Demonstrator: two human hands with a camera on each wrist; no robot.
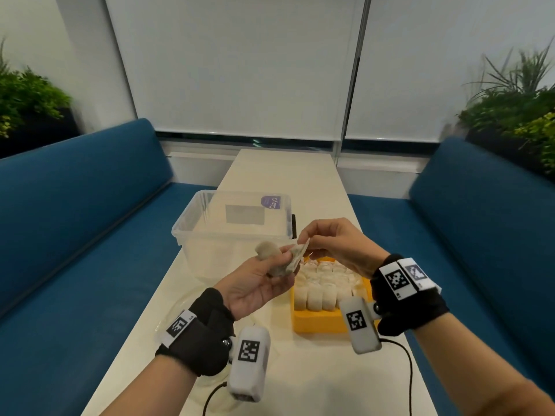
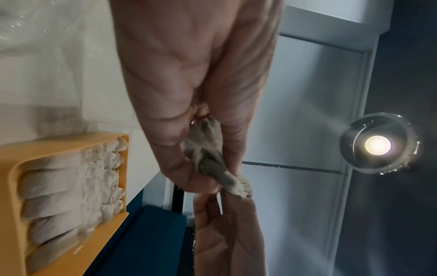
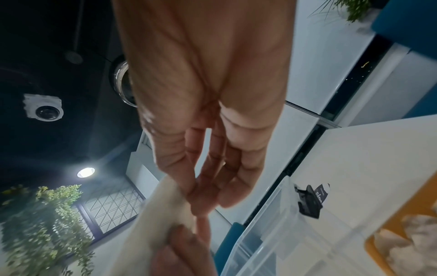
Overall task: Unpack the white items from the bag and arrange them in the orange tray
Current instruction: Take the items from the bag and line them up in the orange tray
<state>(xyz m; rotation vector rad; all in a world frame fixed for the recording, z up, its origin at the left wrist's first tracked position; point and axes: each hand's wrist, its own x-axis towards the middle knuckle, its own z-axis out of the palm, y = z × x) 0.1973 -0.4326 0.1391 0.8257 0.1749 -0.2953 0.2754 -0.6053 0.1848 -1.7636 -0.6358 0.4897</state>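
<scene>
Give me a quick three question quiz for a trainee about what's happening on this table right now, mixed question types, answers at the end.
1. True or false: the orange tray has no white items in it.
2. Multiple choice: where is the clear plastic box relative to the tray? A) nearer the person B) farther from the person, toward the window C) stacked on the tray
3. Short answer: which hand cradles the white item in its palm, and what is the other hand doing?

Key
1. False; rows of white items stand in it.
2. B
3. The left hand cradles it; the right hand pinches its top edge.
</scene>
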